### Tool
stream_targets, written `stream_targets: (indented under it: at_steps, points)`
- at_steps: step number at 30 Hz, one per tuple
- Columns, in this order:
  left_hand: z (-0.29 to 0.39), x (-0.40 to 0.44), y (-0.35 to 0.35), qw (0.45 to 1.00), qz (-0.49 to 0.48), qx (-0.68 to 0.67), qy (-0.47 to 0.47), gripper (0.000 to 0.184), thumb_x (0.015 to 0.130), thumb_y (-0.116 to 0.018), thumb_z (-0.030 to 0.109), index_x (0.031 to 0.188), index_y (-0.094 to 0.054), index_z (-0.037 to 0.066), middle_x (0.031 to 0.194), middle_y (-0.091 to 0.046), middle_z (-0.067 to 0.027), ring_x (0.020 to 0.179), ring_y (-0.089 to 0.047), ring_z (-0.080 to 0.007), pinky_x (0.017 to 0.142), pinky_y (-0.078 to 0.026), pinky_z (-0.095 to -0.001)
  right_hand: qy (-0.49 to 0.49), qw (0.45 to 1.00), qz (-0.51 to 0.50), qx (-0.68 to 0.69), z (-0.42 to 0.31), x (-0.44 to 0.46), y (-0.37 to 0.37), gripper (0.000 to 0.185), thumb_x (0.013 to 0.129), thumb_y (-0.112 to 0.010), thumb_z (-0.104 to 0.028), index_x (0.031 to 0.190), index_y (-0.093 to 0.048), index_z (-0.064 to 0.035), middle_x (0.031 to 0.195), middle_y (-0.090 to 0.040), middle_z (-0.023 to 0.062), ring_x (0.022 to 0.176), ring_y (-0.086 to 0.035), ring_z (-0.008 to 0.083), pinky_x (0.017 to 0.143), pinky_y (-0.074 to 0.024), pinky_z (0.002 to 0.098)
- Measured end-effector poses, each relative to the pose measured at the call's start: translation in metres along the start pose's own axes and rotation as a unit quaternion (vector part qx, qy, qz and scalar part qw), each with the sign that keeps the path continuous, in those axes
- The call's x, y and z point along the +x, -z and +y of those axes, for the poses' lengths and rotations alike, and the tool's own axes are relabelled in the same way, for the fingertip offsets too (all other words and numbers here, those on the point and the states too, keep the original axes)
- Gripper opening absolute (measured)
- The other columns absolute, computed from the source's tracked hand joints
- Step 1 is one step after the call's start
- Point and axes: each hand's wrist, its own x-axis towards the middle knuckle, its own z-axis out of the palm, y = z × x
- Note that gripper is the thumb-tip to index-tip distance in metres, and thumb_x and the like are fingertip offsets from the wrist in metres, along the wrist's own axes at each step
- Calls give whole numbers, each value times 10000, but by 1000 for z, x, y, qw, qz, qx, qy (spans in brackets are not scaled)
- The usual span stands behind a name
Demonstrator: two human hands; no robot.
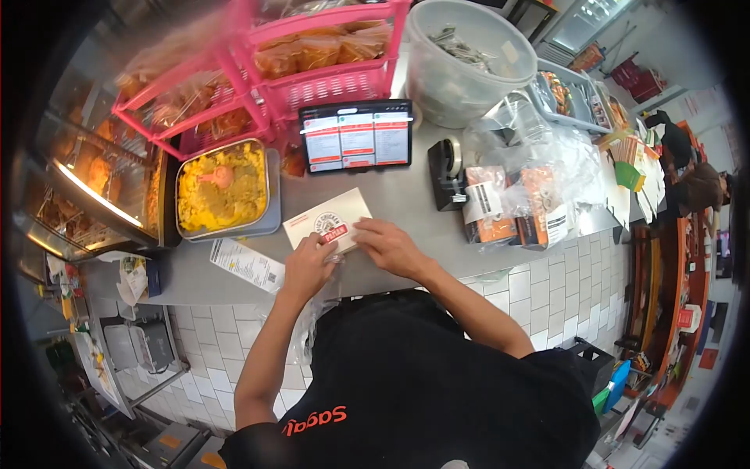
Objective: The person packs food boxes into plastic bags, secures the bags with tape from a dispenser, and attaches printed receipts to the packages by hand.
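Cream box (344,205) lies on steel counter (394,202), close before person, so both hands reach it easily. Left hand (307,266) is narrow, fingers curled at red label (336,233), perhaps for pressing it; whether they pinch something, cannot tell. Right hand (391,248) is rather wide, fingertips on box edge, probably for steadying. Tablet (357,141) faces person, likely for easy reading. Printed slip (246,264) lies beside, text upward.
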Motion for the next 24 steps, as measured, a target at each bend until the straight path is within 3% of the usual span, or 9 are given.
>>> stream_targets:
  at_steps: [2,4,6,10,12,15,19,21,24]
  points:
    - [6,10,0,1000,13,2,-14,242,751,-741,200,972,-672,128,932,-582,-55,874,-609,-252,656,-521,-382,-160,977,136,32,7,-13,31,221,860,-663,-153,1065,-662,-72,988,-680,90,932,-654,245,821,-512,362]
    - [0,9,-4,999,18,-11,-31,249,739,-751,201,963,-674,124,920,-586,-56,866,-608,-243,648,-519,-376,-341,897,276,65,24,-25,70,239,892,-665,-223,1044,-659,-40,784,-636,53,670,-583,140,606,-473,297]
    - [-6,7,-12,999,22,-17,-32,266,717,-768,207,952,-674,125,910,-584,-55,849,-610,-242,631,-517,-376,-556,798,220,80,55,-39,112,305,903,-647,-281,1020,-668,0,886,-659,89,855,-622,184,759,-492,339]
    - [-15,8,-18,998,29,-23,-55,308,672,-799,213,940,-671,131,919,-591,-56,841,-621,-244,616,-521,-372,-528,799,169,233,101,-59,119,366,897,-663,-307,1051,-661,24,796,-643,37,701,-601,177,653,-486,319]
    - [-18,8,-19,997,35,-24,-64,320,659,-805,211,939,-670,134,925,-595,-56,840,-625,-244,615,-523,-370,-561,742,182,317,97,-51,122,215,884,-706,-271,922,-649,-67,552,-409,-82,479,-334,29,421,-243,223]
    - [-18,6,-21,996,48,-37,-58,335,645,-807,202,941,-669,130,935,-601,-62,839,-628,-245,622,-527,-366,-564,679,208,421,97,-52,124,180,873,-712,-242,815,-595,-119,570,-398,-76,463,-323,27,389,-206,220]
    - [-20,4,-22,996,49,-51,-49,345,638,-806,197,948,-672,124,939,-605,-68,828,-629,-248,625,-527,-366,-529,669,217,475,101,-68,122,198,869,-693,-201,757,-542,-139,622,-445,-60,520,-432,53,433,-286,226]
    - [-22,4,-24,995,57,-60,-51,351,636,-805,195,952,-674,122,940,-607,-70,824,-629,-247,627,-526,-365,-478,624,250,566,93,-83,117,107,865,-655,-194,890,-635,-91,769,-557,-16,791,-577,106,598,-434,304]
    - [-25,2,-25,993,64,-79,-51,359,635,-803,189,964,-677,121,938,-608,-72,817,-629,-246,631,-526,-364,-548,654,254,456,62,-80,103,96,859,-636,-176,890,-635,-85,852,-606,-2,846,-603,127,644,-477,355]
